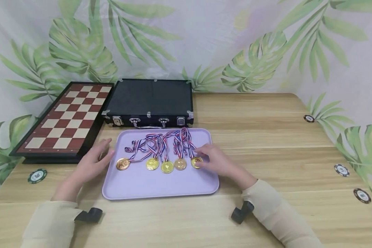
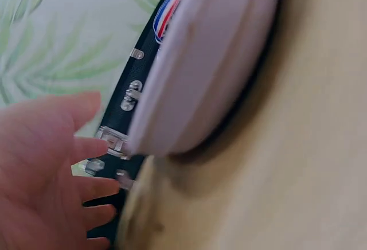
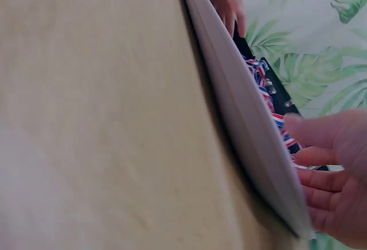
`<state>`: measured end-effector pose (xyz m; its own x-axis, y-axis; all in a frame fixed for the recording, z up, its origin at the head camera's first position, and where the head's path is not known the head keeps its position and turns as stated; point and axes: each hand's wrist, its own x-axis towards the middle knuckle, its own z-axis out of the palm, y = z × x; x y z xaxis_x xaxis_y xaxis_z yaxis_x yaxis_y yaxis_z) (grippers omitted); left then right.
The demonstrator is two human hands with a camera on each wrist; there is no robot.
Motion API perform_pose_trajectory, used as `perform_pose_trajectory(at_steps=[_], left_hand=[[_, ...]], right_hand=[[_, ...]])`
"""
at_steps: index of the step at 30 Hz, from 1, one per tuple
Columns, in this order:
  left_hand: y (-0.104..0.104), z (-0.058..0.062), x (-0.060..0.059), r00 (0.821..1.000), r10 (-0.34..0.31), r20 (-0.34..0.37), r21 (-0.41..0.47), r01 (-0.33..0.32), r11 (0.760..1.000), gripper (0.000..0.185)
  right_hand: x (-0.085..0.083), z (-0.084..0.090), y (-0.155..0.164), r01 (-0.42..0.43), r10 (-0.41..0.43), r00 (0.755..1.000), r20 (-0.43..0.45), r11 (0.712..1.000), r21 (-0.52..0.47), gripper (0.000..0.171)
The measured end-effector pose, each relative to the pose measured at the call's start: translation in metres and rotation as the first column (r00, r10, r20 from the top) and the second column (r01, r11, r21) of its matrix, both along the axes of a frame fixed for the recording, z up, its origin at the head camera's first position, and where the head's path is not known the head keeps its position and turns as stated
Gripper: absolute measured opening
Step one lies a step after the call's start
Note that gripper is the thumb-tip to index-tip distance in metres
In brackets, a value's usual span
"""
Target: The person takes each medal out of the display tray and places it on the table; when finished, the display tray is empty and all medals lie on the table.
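Note:
A lilac tray [image 1: 161,187] lies on the table with several gold-coloured medals in a row, their red, white and blue ribbons [image 1: 156,141] bunched toward its far side. At the tray's left edge, my left hand [image 1: 93,163] holds nothing; its fingers are spread beside the rim in the left wrist view. My right hand [image 1: 218,162] reaches over the right rim, its fingertips at the rightmost medal [image 1: 196,162] and overlapping it in the head view. From the right wrist, the thumb and fingers [image 3: 321,178] look loosely bent near the ribbons. The leftmost medal [image 1: 123,164] has a more coppery tone.
Behind the tray stands a black case [image 1: 150,98] with metal corners and a handle. A red and cream chessboard box [image 1: 71,119] sits at the left. Poker chips lie around: a green one [image 1: 37,176] at left and several, including a black one [image 1: 362,195], along the right edge.

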<state>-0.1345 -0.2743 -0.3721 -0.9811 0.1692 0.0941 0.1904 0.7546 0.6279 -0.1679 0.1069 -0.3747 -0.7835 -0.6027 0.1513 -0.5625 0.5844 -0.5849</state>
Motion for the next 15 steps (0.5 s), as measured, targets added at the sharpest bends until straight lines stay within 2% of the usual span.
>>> perform_pose_trajectory(at_steps=[3,7,15], left_hand=[[-0.002,-0.013,-0.001,0.999,-0.023,-0.043,0.029,0.024,0.999,0.052],[-0.002,-0.024,0.0,0.998,-0.007,-0.061,-0.019,0.006,1.0,0.05],[0.001,-0.026,0.002,0.999,0.018,-0.047,-0.083,-0.022,0.996,0.051]], right_hand=[[0.0,-0.005,-0.001,-0.01,0.011,0.999,-0.033,0.999,0.052,0.039],[0.001,-0.008,-0.003,0.013,-0.01,0.999,-0.035,0.997,0.08,0.035],[0.004,-0.011,-0.004,0.014,-0.014,1.0,-0.009,0.999,0.035,0.033]])
